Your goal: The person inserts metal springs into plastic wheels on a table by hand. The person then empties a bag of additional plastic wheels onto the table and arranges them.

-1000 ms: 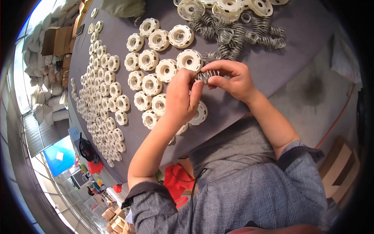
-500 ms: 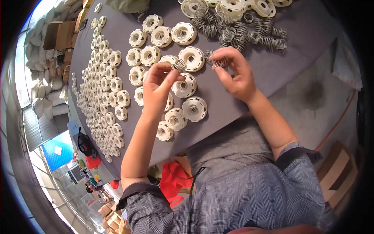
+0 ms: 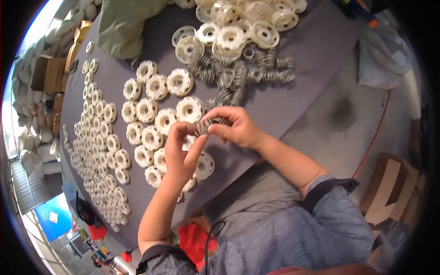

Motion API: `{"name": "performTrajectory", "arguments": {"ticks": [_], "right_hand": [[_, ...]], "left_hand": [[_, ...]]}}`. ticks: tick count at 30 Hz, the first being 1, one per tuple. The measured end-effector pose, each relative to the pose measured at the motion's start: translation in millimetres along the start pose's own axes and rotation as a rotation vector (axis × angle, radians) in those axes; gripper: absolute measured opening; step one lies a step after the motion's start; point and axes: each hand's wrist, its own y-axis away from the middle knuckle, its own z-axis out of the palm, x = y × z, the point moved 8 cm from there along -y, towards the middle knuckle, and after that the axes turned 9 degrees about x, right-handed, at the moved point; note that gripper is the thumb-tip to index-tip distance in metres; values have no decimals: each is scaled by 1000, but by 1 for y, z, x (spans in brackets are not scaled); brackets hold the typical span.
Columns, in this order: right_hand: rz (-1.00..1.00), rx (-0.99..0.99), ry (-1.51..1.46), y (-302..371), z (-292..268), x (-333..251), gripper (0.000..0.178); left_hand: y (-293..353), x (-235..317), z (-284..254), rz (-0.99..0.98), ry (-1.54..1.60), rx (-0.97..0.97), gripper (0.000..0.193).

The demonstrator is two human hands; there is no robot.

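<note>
My left hand [image 3: 181, 149] pinches a metal coil spring [image 3: 201, 127] between thumb and fingertips. Close against it, my right hand [image 3: 239, 129] grips coil springs [image 3: 217, 121] too; how many is hidden by the fingers. The coils of both hands meet or overlap. Beneath and left of the hands lie round cream plastic wheels; one [image 3: 190, 110] has an open centre, while another [image 3: 146, 110] holds a spring in its hub. A wheel [image 3: 204, 166] below my hands is partly covered by them. Just beyond my right hand sits a heap of loose springs [image 3: 233, 82].
Cream wheels are piled [image 3: 231, 39] at the table's far side, beside a green cloth bag [image 3: 123, 30]. Many smaller-looking wheels with springs [image 3: 98, 146] fill the left of the grey-covered table [image 3: 302, 91]. A plastic bag [image 3: 382, 59] hangs by the right edge; a cardboard box [image 3: 389, 188] stands on the floor.
My hands, apart before, have come together, bringing their springs against each other. The view has shifted, showing more of the wheel pile at the far side.
</note>
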Motion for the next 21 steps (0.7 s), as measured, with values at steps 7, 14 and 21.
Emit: {"name": "performTrajectory", "arguments": {"ticks": [7, 14, 21], "right_hand": [[-248, 62, -72, 12, 8, -17, 22], [-902, 338, 587, 40, 30, -62, 20], [-549, 425, 100, 10, 1, -55, 25]], "left_hand": [[15, -7, 27, -407, 629, -26, 15], [36, -16, 31, -765, 1006, -35, 26], [17, -11, -25, -386, 509, 140, 14]]}}
